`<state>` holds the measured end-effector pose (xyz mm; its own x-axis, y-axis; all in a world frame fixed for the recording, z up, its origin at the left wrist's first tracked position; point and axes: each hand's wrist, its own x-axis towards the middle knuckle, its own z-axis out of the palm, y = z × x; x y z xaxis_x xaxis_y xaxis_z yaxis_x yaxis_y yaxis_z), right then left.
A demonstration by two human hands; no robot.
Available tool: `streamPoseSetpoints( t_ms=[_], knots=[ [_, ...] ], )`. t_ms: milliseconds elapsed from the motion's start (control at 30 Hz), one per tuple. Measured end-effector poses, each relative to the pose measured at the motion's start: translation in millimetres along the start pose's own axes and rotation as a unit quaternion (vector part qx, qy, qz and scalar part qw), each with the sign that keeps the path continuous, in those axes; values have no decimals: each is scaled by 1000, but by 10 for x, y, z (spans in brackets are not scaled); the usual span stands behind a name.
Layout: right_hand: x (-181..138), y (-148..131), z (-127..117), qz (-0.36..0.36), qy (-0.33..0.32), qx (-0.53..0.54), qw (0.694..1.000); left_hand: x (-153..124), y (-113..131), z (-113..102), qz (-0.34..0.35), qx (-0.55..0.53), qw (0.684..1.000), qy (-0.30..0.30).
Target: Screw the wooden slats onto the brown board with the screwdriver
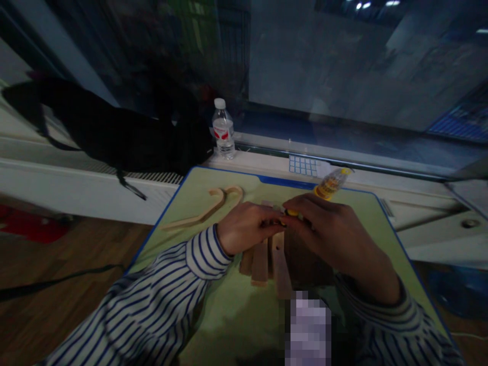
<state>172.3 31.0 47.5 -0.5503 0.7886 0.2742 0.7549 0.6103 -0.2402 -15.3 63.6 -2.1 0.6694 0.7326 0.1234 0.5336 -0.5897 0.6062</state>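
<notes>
My left hand [247, 226] and my right hand [335, 231] meet over several flat wooden strips near the middle of the table. The right fingers pinch a small yellow and dark piece [293, 212], mostly hidden, so its kind does not show. My left thumb and fingers are closed close beside it; what they grip is covered. Below them, one wooden strip [260, 267] lies next to a wooden strip with a small hole [281, 269]. A darker wooden block [308, 262] sits under my right hand. Just behind that hand is a clear bottle with a yellow label and tip [331, 185].
Two curved, hook-shaped wooden pieces [208, 211] lie on the left of the pale green, blue-edged table [179, 249]. On the windowsill stand a water bottle [224, 132] and a black bag [125, 132]. A blue-white gridded sheet [303, 165] lies behind the table.
</notes>
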Motion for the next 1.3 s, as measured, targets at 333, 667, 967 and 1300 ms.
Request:
streamPoseSetpoints(
  t_ms=[333, 667, 967, 1300],
  knots=[
    [-36, -14, -32, -16, 15, 19, 1000, 2, 28, 12, -29, 19, 999, 26],
    [-15, 5, -19, -24, 18, 54, 998, 13, -57, 30, -1, -22, 1000, 3],
    [-11, -21, 26, 9, 24, -3, 1000, 14, -132, 39, 38, -43, 998, -23],
    [-8, -34, 15, 21, 14, -21, 999, -2, -5, -4, -20, -9, 1000, 9]
  ],
)
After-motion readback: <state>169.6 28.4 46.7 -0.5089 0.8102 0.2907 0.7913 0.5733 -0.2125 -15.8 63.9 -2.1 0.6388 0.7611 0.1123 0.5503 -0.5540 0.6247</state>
